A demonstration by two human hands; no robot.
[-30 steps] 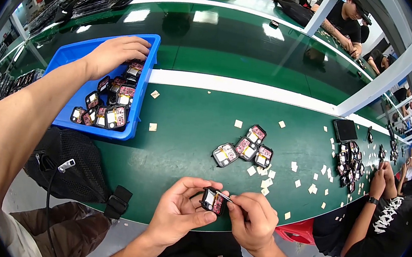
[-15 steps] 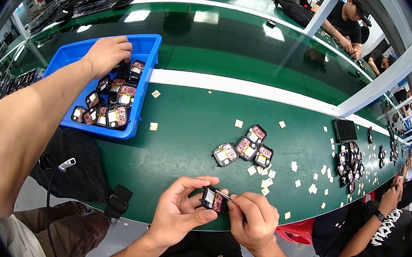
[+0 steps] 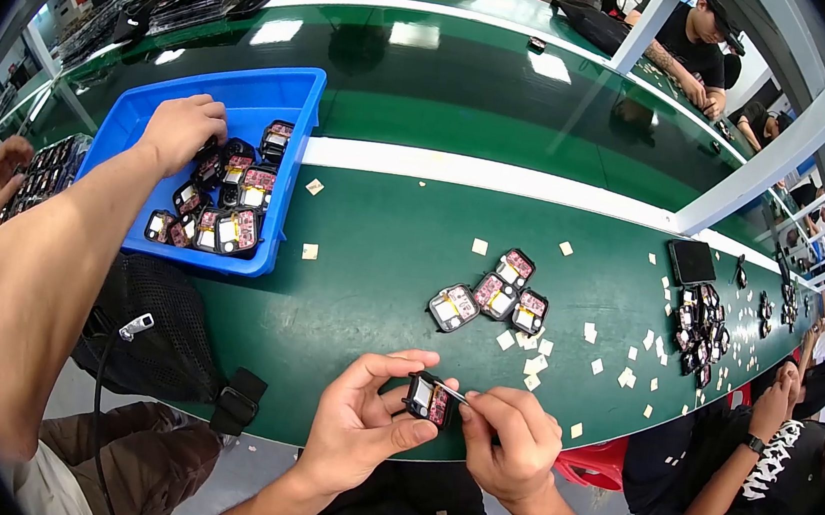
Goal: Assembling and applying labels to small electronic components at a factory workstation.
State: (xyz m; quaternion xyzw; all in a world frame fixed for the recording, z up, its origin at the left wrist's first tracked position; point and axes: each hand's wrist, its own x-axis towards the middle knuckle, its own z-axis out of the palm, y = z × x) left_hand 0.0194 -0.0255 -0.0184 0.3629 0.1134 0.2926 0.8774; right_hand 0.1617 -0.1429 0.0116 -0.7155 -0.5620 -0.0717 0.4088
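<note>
My left hand (image 3: 355, 422) holds a small black device housing (image 3: 427, 401) by its edges, with a red circuit board and a silvery block showing inside. Pinched in my right hand (image 3: 514, 439) are slim metal tweezers (image 3: 449, 391), their tip at the top edge of the housing. Where the tip touches inside is too small to make out. Beyond my hands, several open housings (image 3: 496, 294) of the same kind lie grouped on the green table (image 3: 355, 322). Small cream paper squares (image 3: 534, 366) lie beside them.
At left, a co-worker's hand (image 3: 182, 133) reaches into a blue bin (image 3: 279, 233) of housings. A black mesh bag (image 3: 148, 330) hangs at the table edge. To the right are more housings (image 3: 701, 333) and a black box (image 3: 691, 262); a white post (image 3: 765, 159) rises behind.
The co-worker's hand in the blue bin has shifted toward me and left. Another person's hand has appeared at the far left. My hands and the housing hold nearly still.
</note>
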